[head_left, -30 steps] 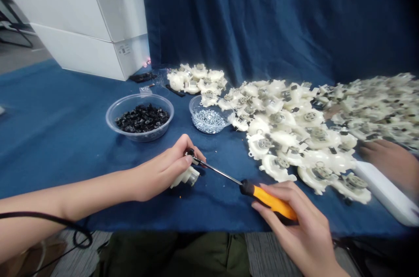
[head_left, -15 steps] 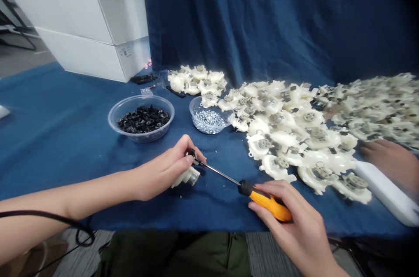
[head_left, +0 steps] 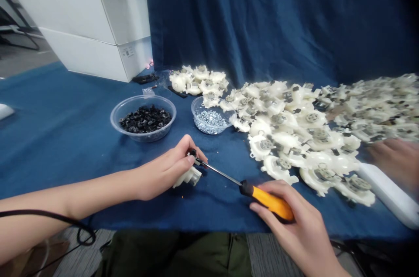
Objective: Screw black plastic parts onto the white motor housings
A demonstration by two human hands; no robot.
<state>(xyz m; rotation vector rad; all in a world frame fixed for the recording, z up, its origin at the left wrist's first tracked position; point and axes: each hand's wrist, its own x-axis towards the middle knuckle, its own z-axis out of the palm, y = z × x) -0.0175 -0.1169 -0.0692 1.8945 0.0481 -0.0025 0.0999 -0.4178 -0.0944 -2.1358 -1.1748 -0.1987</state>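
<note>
1. Screwdriver (head_left: 270, 203), orange-handled, is gripped in your right hand (head_left: 291, 220), its tip at the white plastic part (head_left: 187, 177).
2. Your left hand (head_left: 163, 172) closes around that part, over the blue tablecloth (head_left: 65, 137), near the clear bowl (head_left: 140, 139) of black pieces.

Orange-handled screwdriver (head_left: 270, 203), tip at white plastic housing (head_left: 189, 177)

This looks like a small-parts assembly workspace, set up indoors around a table (head_left: 65, 146) draped in blue cloth. Heaps of white plastic housings (head_left: 288, 124) spread toward two o'clock. A clear bowl of black fittings (head_left: 111, 116) and a clear bowl of steel screws (head_left: 192, 113) sit near twelve, and a yellow-handled screwdriver (head_left: 268, 200) is at six. A dark blue curtain (head_left: 245, 19) hangs behind, white cartons (head_left: 98, 19) stack at ten o'clock, and grey carpet (head_left: 268, 253) shows below.
</note>
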